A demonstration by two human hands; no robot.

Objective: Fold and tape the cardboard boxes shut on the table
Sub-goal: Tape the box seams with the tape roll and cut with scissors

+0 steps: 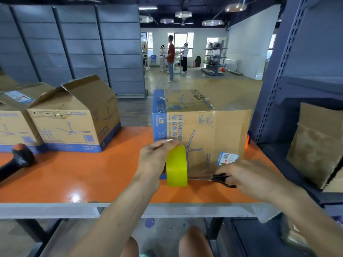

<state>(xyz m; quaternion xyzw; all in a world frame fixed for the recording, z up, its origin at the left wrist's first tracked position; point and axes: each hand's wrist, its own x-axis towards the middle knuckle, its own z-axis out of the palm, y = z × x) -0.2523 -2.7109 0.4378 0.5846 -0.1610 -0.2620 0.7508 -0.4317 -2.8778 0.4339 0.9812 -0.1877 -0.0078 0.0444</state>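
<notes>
Now scissors (220,179), clutched in the right hand (248,179), are aimed leftward at the yellow tape roll (176,166) gripped by the left hand (155,158).

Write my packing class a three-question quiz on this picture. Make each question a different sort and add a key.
1. True or false: the left hand grips the yellow tape roll, which stands on its edge.
2. Multiple choice: what does the right hand hold? A) a marker B) black-handled scissors C) a knife
3. Fill in: clear tape already crosses the top of the nearest box, but the flaps of the left-hand box stand ___.

Key: 1 true; 2 B; 3 open.
</notes>
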